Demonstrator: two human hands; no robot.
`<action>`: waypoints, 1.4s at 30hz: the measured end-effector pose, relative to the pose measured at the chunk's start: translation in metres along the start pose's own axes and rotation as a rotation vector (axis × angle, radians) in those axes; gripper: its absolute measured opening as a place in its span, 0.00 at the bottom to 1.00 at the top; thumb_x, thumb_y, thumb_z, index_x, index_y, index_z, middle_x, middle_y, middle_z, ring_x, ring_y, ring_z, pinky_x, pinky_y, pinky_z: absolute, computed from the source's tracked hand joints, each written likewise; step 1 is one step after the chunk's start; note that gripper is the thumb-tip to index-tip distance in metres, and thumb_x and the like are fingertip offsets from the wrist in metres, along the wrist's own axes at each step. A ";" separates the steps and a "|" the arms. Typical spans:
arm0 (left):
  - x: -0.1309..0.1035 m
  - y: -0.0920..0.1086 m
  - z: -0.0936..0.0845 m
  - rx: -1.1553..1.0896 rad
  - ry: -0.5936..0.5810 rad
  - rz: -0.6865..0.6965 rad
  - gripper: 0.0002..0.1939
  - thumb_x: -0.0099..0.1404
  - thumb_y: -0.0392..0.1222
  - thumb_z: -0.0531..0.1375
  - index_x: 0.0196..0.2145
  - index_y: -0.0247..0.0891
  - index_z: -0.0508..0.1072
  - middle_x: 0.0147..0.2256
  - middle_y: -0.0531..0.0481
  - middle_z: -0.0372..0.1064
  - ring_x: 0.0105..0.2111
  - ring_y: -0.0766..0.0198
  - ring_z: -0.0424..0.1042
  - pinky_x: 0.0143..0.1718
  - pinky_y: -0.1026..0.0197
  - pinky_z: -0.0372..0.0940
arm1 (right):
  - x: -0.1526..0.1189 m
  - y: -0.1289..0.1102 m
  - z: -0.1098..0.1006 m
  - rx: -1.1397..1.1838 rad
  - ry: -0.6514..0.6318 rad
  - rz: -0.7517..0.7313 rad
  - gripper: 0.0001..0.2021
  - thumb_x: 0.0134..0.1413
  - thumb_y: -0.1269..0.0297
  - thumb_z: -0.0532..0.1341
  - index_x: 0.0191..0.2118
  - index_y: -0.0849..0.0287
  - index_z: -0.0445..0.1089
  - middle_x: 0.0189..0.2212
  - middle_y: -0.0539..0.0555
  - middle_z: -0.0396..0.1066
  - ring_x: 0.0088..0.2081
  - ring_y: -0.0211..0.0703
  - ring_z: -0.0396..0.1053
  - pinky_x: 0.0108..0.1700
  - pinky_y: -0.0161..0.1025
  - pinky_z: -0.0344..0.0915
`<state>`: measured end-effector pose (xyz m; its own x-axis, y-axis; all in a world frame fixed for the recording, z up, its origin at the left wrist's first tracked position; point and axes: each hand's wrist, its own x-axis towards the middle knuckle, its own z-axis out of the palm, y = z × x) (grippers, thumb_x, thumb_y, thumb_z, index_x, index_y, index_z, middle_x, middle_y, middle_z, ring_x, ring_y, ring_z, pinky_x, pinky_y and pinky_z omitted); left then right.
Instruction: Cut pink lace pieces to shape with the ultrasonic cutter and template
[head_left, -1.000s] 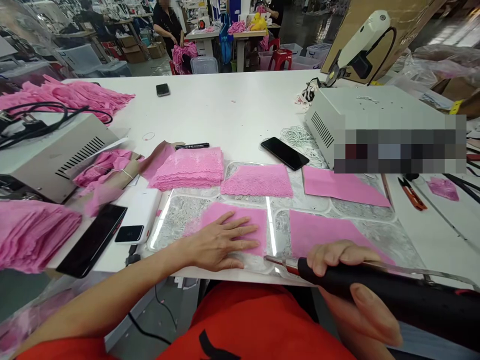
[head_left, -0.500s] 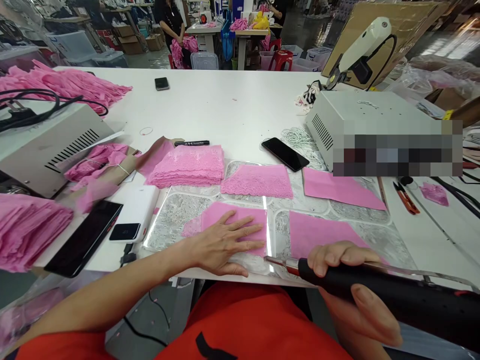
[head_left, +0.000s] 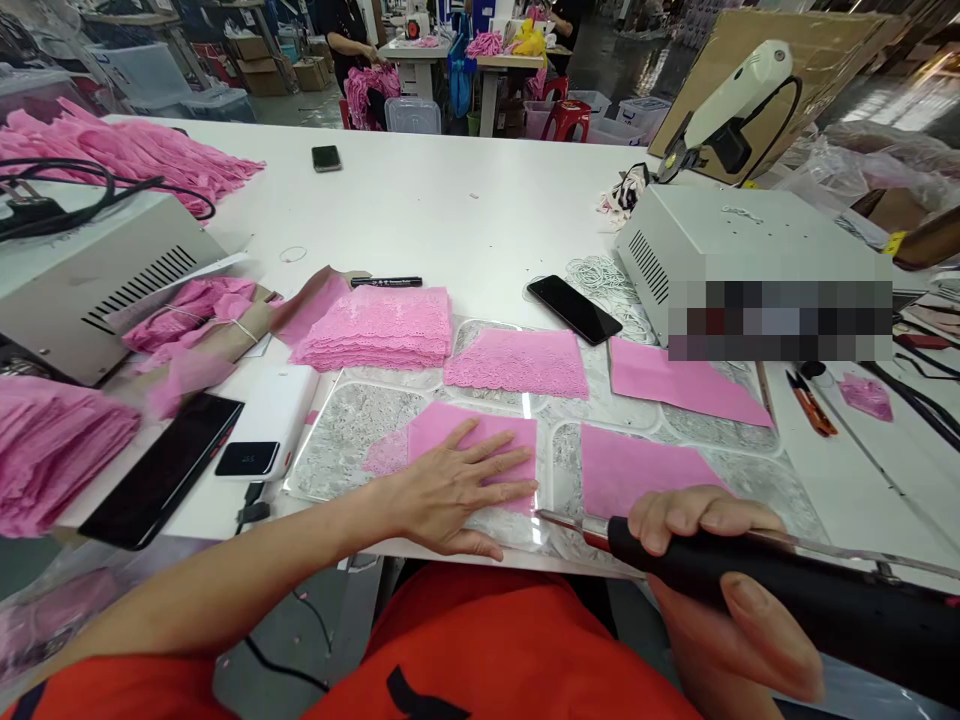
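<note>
My left hand (head_left: 469, 490) lies flat with spread fingers, pressing a pink fabric piece (head_left: 435, 427) onto the marble-patterned clear mat (head_left: 367, 400). A lacy end of that piece shows left of the hand. In my right hand (head_left: 720, 560) is a black handheld tool (head_left: 810, 590) with a narrow metal tip and a thin metal lever along its top. Its tip sits at the lower right corner of the fabric under my left hand; whether it touches cannot be made out. Another pink piece (head_left: 645, 465) lies partly behind my right hand.
Beyond the mat's front row lie a lace piece (head_left: 517, 360), a plain pink piece (head_left: 682, 380) and a lace stack (head_left: 375, 330). A phone (head_left: 574, 308), orange-handled snippers (head_left: 810, 403), a white power bank (head_left: 270, 415) and vented boxes (head_left: 765, 230) (head_left: 112, 280) surround the work. A co-worker sits across.
The view has shifted slightly. My right hand and the tool have moved a little to the right. My left hand stays flat on the same fabric piece.
</note>
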<state>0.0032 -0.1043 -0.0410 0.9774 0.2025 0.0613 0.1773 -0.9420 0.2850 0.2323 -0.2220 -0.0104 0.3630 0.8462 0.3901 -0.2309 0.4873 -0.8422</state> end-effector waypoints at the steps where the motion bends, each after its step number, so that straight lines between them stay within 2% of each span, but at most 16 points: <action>1: 0.000 0.000 0.001 0.003 0.004 0.000 0.39 0.65 0.65 0.54 0.66 0.42 0.54 0.68 0.43 0.44 0.68 0.45 0.42 0.65 0.36 0.34 | 0.001 0.000 0.000 -0.002 0.007 -0.001 0.10 0.48 0.63 0.59 0.38 0.57 0.69 0.29 0.51 0.63 0.25 0.39 0.63 0.26 0.43 0.64; 6: -0.001 0.001 0.002 0.011 0.028 0.006 0.39 0.65 0.65 0.54 0.66 0.42 0.53 0.68 0.43 0.45 0.68 0.46 0.43 0.66 0.37 0.34 | 0.002 -0.001 0.003 -0.008 0.041 0.005 0.09 0.48 0.62 0.60 0.37 0.57 0.69 0.28 0.51 0.63 0.25 0.38 0.63 0.26 0.42 0.63; 21: -0.002 0.002 0.004 0.043 0.022 0.002 0.39 0.66 0.66 0.51 0.66 0.41 0.54 0.68 0.44 0.44 0.68 0.49 0.41 0.66 0.39 0.26 | 0.001 0.002 0.003 -0.008 -0.032 0.016 0.07 0.50 0.65 0.59 0.37 0.57 0.69 0.29 0.51 0.63 0.26 0.39 0.66 0.28 0.43 0.65; 29: 0.000 0.004 -0.002 0.052 -0.046 -0.016 0.40 0.65 0.66 0.54 0.66 0.40 0.53 0.68 0.44 0.41 0.68 0.47 0.42 0.66 0.37 0.27 | 0.001 0.001 0.001 -0.029 -0.039 0.033 0.05 0.51 0.64 0.60 0.36 0.56 0.69 0.29 0.50 0.64 0.26 0.38 0.65 0.29 0.43 0.66; 32: -0.010 0.002 -0.011 0.054 -0.022 -0.074 0.36 0.67 0.61 0.54 0.66 0.40 0.54 0.68 0.43 0.43 0.68 0.47 0.43 0.66 0.38 0.30 | 0.003 0.001 0.001 -0.036 -0.005 0.029 0.07 0.49 0.63 0.60 0.36 0.57 0.69 0.29 0.50 0.65 0.26 0.39 0.65 0.29 0.43 0.67; 37: -0.049 -0.005 -0.025 0.067 0.096 -0.265 0.22 0.73 0.43 0.47 0.63 0.39 0.60 0.66 0.44 0.49 0.68 0.53 0.43 0.66 0.40 0.37 | 0.010 0.004 0.005 -0.045 0.037 -0.011 0.10 0.44 0.61 0.63 0.35 0.57 0.70 0.27 0.50 0.65 0.25 0.41 0.65 0.27 0.44 0.67; 40: -0.071 -0.007 -0.025 0.082 0.100 -0.340 0.19 0.73 0.41 0.48 0.59 0.41 0.66 0.65 0.46 0.54 0.68 0.53 0.45 0.66 0.39 0.36 | 0.012 0.006 0.009 -0.068 0.046 0.009 0.09 0.42 0.62 0.63 0.33 0.55 0.71 0.26 0.51 0.66 0.24 0.41 0.65 0.26 0.45 0.68; 42: -0.083 -0.008 -0.022 0.104 0.109 -0.393 0.18 0.73 0.41 0.49 0.57 0.43 0.68 0.63 0.47 0.57 0.66 0.52 0.49 0.66 0.37 0.36 | 0.010 0.005 0.011 -0.121 0.101 0.045 0.08 0.41 0.64 0.62 0.32 0.53 0.71 0.26 0.52 0.66 0.24 0.42 0.65 0.28 0.47 0.68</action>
<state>-0.0824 -0.1074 -0.0271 0.8159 0.5740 0.0696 0.5506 -0.8080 0.2096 0.2245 -0.2085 -0.0064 0.4452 0.8375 0.3170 -0.1403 0.4149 -0.8990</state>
